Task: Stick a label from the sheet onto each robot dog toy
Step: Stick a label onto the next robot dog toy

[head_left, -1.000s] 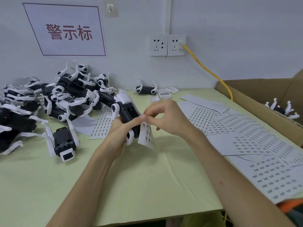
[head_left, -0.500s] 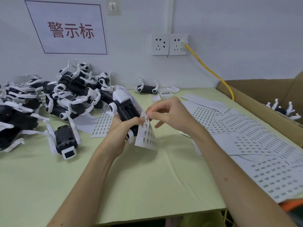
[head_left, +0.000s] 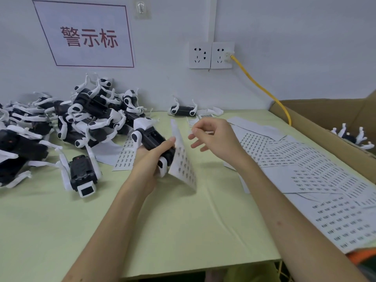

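Bare pale-green worktop [head_left: 183, 231] lies open toward the near edge. The left hand [head_left: 150, 159] wraps its grip round a glossy black-and-white robot dog toy [head_left: 151, 140] and a limp label sheet [head_left: 183, 159]. The right hand [head_left: 213, 135], just beside them, pinches a small white label [head_left: 190, 132], other fingers loose.

A pale grey-white wall [head_left: 305, 47] closes off the far side of a work table [head_left: 183, 231] covered in light yellow-green sheeting, creased down its middle. On the wall hangs a white sign [head_left: 87, 35] with a dark red border and three red Chinese characters. A small clear adhesive hook [head_left: 140, 8] sits beside it. Two white wall sockets [head_left: 210, 55] stand side by side — a yellow cable [head_left: 262, 89] runs from the right one down behind a brown cardboard box [head_left: 317, 127]. The lighting is soft and even.
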Motion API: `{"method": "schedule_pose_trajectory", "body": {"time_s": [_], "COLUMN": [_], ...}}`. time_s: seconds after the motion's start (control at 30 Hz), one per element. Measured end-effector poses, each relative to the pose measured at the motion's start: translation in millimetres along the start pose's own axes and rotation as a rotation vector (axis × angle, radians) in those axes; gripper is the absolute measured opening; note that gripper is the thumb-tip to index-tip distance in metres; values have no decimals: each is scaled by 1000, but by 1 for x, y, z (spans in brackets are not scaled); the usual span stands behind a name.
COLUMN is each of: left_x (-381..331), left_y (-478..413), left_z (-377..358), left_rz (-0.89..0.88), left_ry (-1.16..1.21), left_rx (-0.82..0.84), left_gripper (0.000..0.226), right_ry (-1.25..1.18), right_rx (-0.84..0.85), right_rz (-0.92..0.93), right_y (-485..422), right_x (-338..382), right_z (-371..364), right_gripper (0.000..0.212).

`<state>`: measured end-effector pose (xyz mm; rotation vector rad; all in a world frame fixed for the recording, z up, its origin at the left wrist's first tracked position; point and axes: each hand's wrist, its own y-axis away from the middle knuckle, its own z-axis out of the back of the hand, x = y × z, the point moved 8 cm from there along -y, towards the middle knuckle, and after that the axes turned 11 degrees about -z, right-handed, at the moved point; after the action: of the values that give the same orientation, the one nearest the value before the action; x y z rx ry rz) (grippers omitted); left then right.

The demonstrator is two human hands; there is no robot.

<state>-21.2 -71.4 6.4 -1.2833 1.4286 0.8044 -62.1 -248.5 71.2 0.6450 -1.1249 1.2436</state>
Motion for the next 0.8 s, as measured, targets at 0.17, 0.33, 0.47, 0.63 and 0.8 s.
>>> {"method": "schedule_pose_trajectory", "body": {"time_s": [0.17,0.33,0.47,0.63,0.8], "left_x": [-3,-10,-35,-36,-29], "left_y": [0,-2,-3,0,10], "left_z": [17,31,48,33,2], "left_rz": [-29,-19,-151,-62,84], "left_ry": [94,316,606,511,565], "left_rx": [-217,-306,-306,-106,135], "left_gripper": [28,27,17,24,39], "right_ry": [97,206,108,335,189], "right_rx": [281,160,281,204,-196], "right_rz": [-271,-105,-2,136,460], "right_y": [0,-1,4,8,18], "right_x": [-29,-17,-10,-10,23], "right_z": [-33,-27,-45,-52,-22], "right_gripper": [18,23,22,14,7]}}
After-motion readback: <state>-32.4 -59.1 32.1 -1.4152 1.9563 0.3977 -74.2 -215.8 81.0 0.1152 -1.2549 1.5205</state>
